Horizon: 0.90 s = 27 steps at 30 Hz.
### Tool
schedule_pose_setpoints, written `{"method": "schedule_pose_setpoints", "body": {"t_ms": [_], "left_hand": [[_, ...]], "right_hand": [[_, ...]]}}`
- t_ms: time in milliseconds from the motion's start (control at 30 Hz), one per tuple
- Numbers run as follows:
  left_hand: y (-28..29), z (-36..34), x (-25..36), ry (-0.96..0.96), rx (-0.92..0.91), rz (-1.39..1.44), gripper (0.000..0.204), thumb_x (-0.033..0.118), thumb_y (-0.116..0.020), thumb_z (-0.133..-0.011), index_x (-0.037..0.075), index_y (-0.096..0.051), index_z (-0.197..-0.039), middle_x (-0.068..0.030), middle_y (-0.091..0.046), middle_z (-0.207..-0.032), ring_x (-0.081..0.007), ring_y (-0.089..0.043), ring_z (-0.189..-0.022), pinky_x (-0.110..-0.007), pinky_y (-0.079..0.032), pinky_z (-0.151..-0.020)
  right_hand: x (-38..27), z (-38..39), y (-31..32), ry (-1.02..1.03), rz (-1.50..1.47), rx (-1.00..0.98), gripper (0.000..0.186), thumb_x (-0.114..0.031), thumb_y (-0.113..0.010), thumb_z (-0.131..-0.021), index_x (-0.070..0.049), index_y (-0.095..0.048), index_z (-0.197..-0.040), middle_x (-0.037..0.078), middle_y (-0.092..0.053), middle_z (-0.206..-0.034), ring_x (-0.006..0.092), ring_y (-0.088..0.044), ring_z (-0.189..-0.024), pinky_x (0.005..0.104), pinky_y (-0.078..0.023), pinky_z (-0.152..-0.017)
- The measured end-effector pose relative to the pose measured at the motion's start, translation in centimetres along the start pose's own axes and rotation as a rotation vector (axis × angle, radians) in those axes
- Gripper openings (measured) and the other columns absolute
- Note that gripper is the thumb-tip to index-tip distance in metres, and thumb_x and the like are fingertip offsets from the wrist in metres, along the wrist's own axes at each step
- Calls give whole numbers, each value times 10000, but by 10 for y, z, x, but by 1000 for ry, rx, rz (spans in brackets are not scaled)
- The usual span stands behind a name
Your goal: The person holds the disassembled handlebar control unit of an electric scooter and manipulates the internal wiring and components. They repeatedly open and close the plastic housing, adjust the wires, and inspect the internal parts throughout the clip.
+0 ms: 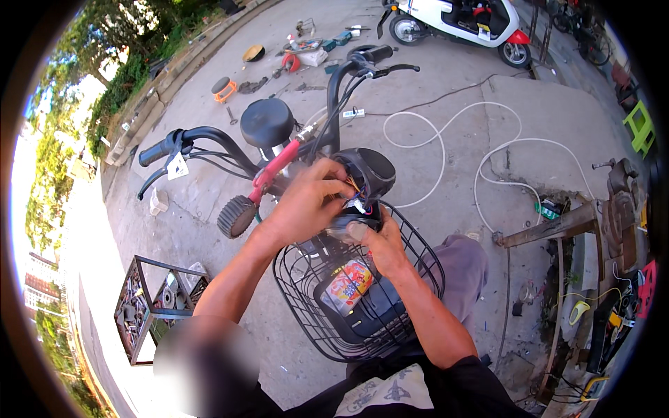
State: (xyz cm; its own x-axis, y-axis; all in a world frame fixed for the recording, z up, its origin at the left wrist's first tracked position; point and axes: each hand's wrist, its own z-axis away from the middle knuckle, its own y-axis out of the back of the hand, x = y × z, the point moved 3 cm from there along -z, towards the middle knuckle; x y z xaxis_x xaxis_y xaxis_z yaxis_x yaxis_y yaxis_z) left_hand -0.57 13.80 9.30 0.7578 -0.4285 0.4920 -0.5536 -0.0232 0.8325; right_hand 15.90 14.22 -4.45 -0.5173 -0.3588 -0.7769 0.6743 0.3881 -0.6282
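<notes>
In front of me a bike's handlebar (233,145) carries a black headlight housing (376,171) that is opened up, with thin coloured wires (359,187) and a white plug (359,206) showing. My left hand (313,198) pinches at these wires; its fingertips partly hide them. From below, my right hand (382,245) grips the dark, shiny front part of the headlight (348,227), thumb across its face. A red-handled tool (279,167) with a ribbed black round end and metal hose fitting lies against the bars beside my left hand.
Below my hands a black wire basket (348,352) holds a dark bag and a colourful packet (348,285). A white hose (442,150) loops over the ground at right, near a bench vise (620,188). A metal-framed bin of parts (144,327) stands left. Behind are scattered tools and a white scooter (456,28).
</notes>
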Motion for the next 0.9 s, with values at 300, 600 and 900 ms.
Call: {"method": "schedule_pose_setpoints", "body": {"t_ms": [300,600,900], "left_hand": [[2,-3,4,143,-57,61,239,112,-873,-917,1,-798,-1114,-103,-629,-1259,-268,-653,-1201,-371,-534,-1005],[0,2,8,187,102,148,199,30,-835,-857,33,-691,-995,-100,-645,-1269,-275,-671,-1206,-383,-544,-1015],[2,-4,11,110,44,-40,245,27,-868,-820,48,-666,-958,-86,-652,-1189,-310,-675,-1155,-405,-551,-967]], "right_hand": [[-1,3,0,14,8,-8,736,-201,-880,-862,62,-512,-1444,142,-691,-1266,188,-724,-1070,329,-621,-884],[3,2,3,20,3,-13,741,-199,-881,-858,58,-516,-1451,134,-697,-1254,185,-726,-1070,327,-623,-902],[1,0,0,22,44,-13,736,-244,-892,-848,59,-535,-1416,131,-698,-1231,181,-726,-1052,326,-622,-899]]}}
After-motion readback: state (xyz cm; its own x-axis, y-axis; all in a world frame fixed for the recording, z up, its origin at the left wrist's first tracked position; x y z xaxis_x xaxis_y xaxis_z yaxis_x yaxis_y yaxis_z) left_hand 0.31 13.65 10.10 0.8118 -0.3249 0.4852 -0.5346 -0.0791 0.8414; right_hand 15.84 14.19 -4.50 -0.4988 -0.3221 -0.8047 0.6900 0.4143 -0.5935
